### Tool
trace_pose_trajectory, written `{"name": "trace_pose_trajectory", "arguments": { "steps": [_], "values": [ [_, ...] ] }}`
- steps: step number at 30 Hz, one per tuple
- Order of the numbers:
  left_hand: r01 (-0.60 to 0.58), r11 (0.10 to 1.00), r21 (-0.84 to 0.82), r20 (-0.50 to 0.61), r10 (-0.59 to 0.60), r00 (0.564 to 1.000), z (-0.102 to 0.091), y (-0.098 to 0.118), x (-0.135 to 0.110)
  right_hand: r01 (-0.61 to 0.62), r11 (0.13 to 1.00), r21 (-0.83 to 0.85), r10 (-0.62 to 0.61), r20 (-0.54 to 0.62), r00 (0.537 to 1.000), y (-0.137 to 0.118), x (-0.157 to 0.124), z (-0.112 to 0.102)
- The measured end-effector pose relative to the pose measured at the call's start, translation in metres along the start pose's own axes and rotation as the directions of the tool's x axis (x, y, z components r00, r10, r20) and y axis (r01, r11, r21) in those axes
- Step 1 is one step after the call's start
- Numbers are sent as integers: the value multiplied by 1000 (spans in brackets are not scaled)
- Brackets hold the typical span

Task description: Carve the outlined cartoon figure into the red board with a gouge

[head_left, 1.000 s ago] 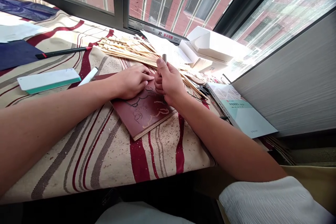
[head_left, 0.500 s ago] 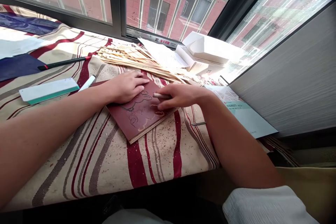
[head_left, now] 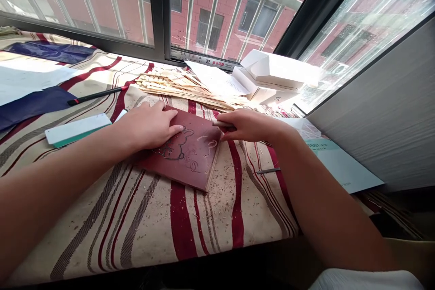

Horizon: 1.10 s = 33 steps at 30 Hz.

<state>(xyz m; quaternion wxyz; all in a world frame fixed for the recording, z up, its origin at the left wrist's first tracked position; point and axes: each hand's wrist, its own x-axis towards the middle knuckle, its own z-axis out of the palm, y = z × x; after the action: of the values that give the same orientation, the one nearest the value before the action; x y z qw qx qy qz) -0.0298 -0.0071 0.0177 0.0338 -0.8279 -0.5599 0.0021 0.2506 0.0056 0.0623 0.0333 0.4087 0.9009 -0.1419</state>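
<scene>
A reddish-brown board (head_left: 190, 167) with a rabbit-like line drawing lies on the striped cloth. Pale lines are cut into its right side. My left hand (head_left: 149, 124) presses on the board's left part, its fingers apart and the thumb beside the drawing. Over the right edge of the board, my right hand (head_left: 246, 126) is closed round a short pale carving tool (head_left: 222, 123). The tool's pale end points left, and the rest is hidden in the fingers. Small shavings are scattered on the cloth around the board.
Behind the board lie thin wooden strips (head_left: 183, 90) and a white box (head_left: 272, 70) below the window. A black-and-red pen (head_left: 98, 95) and a white-and-green box (head_left: 79, 130) are left. On the right lie a thin metal strip (head_left: 269, 171) and a pale blue folder (head_left: 346, 167).
The board has turned counter-clockwise, its near corner swinging right. My left hand has slid to the left on it. My right hand, still holding the carving tool, is now at the edge.
</scene>
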Motion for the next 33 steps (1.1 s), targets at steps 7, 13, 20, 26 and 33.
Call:
{"name": "trace_pose_trajectory", "arguments": {
  "steps": [7,13,20,26,33],
  "values": [
    [-248,969,13,12,248,969,3,1,18,443,503,742,25,-525,851,-24,20,16],
    [-298,951,-85,35,302,953,9,-2,24,508,225,831,66,-533,843,-41,45,32],
    [-273,962,27,9,272,962,2,11,8,544,286,789,100,-589,802,-45,60,41],
    [-246,969,17,-4,246,969,0,14,6,548,248,799,154,-591,792,-52,69,45],
    [-308,950,-57,-87,302,949,7,12,16,502,200,841,116,-529,840,-54,69,46]
  ]
}}
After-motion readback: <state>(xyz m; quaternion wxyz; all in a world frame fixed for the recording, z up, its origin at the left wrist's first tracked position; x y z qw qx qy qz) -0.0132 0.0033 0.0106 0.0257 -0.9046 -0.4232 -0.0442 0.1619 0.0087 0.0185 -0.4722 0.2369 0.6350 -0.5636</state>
